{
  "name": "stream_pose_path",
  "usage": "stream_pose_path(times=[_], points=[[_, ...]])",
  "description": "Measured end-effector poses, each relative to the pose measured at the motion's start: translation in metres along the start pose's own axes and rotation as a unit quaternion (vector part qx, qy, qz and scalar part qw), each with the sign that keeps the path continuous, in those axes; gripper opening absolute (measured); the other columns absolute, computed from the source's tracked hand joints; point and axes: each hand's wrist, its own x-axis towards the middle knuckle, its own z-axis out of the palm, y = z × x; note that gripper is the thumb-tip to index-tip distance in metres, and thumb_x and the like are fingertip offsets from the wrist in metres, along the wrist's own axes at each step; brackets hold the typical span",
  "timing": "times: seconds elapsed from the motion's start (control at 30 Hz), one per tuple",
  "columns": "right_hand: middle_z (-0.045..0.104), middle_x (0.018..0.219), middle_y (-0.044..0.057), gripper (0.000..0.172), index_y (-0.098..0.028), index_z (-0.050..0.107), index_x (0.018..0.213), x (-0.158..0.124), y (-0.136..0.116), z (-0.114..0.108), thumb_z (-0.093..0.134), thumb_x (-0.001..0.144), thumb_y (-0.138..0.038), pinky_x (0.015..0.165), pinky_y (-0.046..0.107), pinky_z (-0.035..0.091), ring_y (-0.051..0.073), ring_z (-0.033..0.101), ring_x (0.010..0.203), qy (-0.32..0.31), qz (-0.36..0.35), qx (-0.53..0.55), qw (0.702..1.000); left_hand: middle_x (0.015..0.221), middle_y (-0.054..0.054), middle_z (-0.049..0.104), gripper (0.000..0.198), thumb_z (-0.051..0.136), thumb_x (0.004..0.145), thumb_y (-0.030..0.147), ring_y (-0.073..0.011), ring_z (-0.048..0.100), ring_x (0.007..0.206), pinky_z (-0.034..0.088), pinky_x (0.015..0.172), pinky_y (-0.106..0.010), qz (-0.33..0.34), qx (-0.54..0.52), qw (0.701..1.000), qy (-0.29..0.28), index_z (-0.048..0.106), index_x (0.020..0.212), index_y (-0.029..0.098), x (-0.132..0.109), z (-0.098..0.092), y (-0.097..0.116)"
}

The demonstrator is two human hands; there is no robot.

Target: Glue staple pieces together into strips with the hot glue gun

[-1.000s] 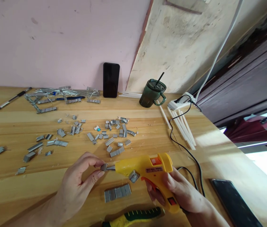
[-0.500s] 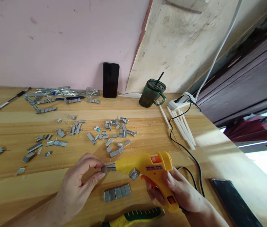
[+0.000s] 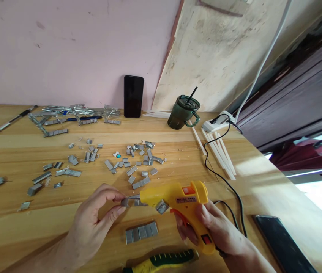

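Note:
My right hand (image 3: 218, 227) is wrapped round the handle of a yellow hot glue gun (image 3: 163, 195), its nozzle pointing left. Between thumb and forefinger, my left hand (image 3: 98, 223) pinches a small grey metal piece (image 3: 125, 202), which looks like a short block of staples, at the nozzle tip. I cannot tell whether nozzle and piece touch. Another grey metal lump (image 3: 161, 206) shows against the gun's barrel. Below the gun, a row of several joined grey blocks (image 3: 141, 232) lies on the wooden table.
Many loose grey pieces (image 3: 141, 183) are scattered beyond my hands. A yellow-green handled tool (image 3: 166, 259) lies near me, a phone (image 3: 283, 242) at right. Farther back are white glue sticks (image 3: 219, 153), a lidded mug (image 3: 182, 112), an upright phone (image 3: 133, 96) and a power strip (image 3: 219, 120).
My left hand has drawn the small grey piece very slightly left and tilted it at the nozzle. The glue gun has barely shifted.

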Motion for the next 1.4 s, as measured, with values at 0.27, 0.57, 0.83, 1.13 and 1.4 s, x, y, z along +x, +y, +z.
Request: stream_pose_path(times=[0.27,0.57,0.83,1.13,1.4], points=[[0.049,0.057,-0.001,0.064,-0.012,0.061,0.079,-0.001,0.0,-0.003,0.049,0.076,-0.074,0.045,0.024,0.031,0.009,0.04,0.045,0.004,-0.001,-0.066,0.998,0.084,0.001,0.062,0.009,0.06,0.083,0.02,-0.0151,0.062,0.081,0.052,0.071,-0.022,0.015,0.006,1.0,0.004,0.063,0.089,0.027,0.002,0.001,-0.003],[0.062,0.075,0.003,0.025,-0.021,0.057,0.087,0.008,-0.024,-0.005,0.06,0.078,-0.043,0.056,0.027,0.04,0.019,0.056,0.065,0.23,-0.124,-0.563,0.784,0.081,0.0,0.065,0.005,0.06,0.081,0.026,-0.0169,0.064,0.077,0.053,0.07,-0.025,0.001,0.069,0.998,-0.001,0.065,0.083,0.025,0.01,0.0,0.003],[0.063,0.089,0.007,0.021,-0.02,0.058,0.096,0.017,-0.013,-0.054,0.055,0.078,-0.031,0.063,0.032,0.046,0.025,0.063,0.08,0.296,-0.077,-0.749,0.588,0.076,0.0,0.064,0.005,0.057,0.078,0.021,-0.0185,0.062,0.073,0.051,0.068,-0.03,0.012,0.154,0.987,-0.053,0.062,0.078,0.024,0.01,0.009,-0.009],[0.061,0.115,0.017,0.037,-0.015,0.057,0.118,0.01,-0.019,-0.046,0.054,0.086,-0.033,0.076,0.045,0.049,0.033,0.059,0.099,0.293,-0.098,-0.757,0.576,0.072,0.0,0.064,0.008,0.059,0.076,0.017,-0.0197,0.061,0.068,0.048,0.062,-0.03,0.055,0.235,0.966,-0.088,0.064,0.074,0.023,0.015,0.011,-0.009],[0.063,0.089,0.006,0.01,-0.02,0.067,0.085,0.034,0.0,0.029,0.067,0.077,-0.014,0.064,0.03,0.048,0.022,0.058,0.08,0.084,-0.198,-0.679,0.702,0.075,-0.003,0.063,0.005,0.063,0.077,0.013,-0.0224,0.06,0.071,0.05,0.063,-0.035,0.075,0.288,0.945,-0.137,0.065,0.076,0.017,0.018,0.011,-0.002]])
